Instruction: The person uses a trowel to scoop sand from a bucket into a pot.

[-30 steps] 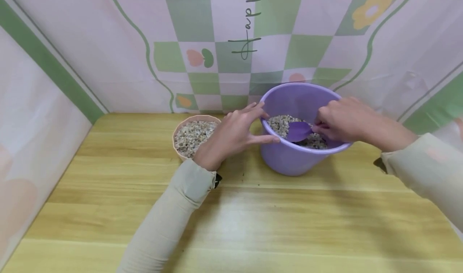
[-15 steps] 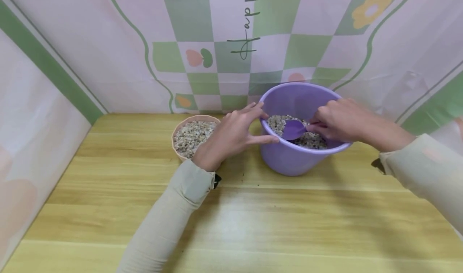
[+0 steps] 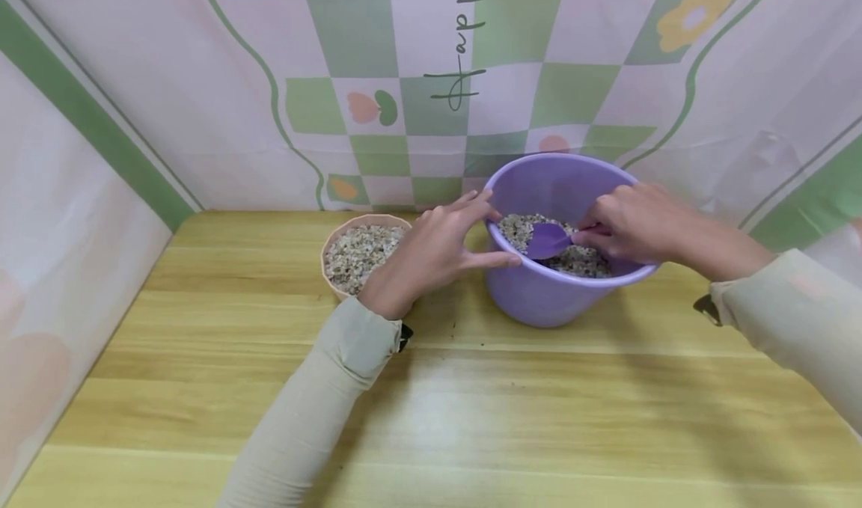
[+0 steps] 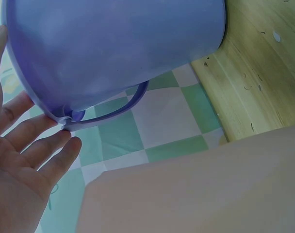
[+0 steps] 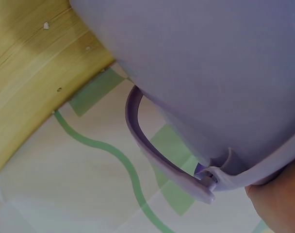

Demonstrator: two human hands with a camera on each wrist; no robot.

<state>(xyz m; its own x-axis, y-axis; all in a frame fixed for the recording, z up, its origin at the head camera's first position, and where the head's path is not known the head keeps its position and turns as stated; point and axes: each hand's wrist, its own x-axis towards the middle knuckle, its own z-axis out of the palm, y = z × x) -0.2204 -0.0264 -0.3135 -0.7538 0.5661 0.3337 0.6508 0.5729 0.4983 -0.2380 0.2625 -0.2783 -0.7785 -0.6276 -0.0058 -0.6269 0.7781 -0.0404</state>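
In the head view a lilac bucket [image 3: 539, 302] stands on the table, part filled with pale, coarse grit [image 3: 521, 227]. Inside it, my right hand [image 3: 633, 224] pinches the handle of a small purple shovel [image 3: 547, 240], whose blade lies over the grit. My left hand [image 3: 438, 250] is spread along the bucket's near left rim, its thumb apart from the fingers. In the left wrist view its fairly straight fingers [image 4: 38, 145] touch the rim beside the handle joint. A peach bowl [image 3: 333, 287], heaped with similar grit, sits left of the bucket, partly hidden by my left hand.
The wooden table [image 3: 471, 418] has a few dark specks in front of the bucket. Close behind hangs a checked green and white cloth [image 3: 438, 145]. The bucket's carrying handle [image 5: 152, 150] hangs down in the right wrist view.
The shovel has shifted slightly left in the bucket along with the right hand over the last second, then stayed nearly still. The left hand keeps its place on the rim.
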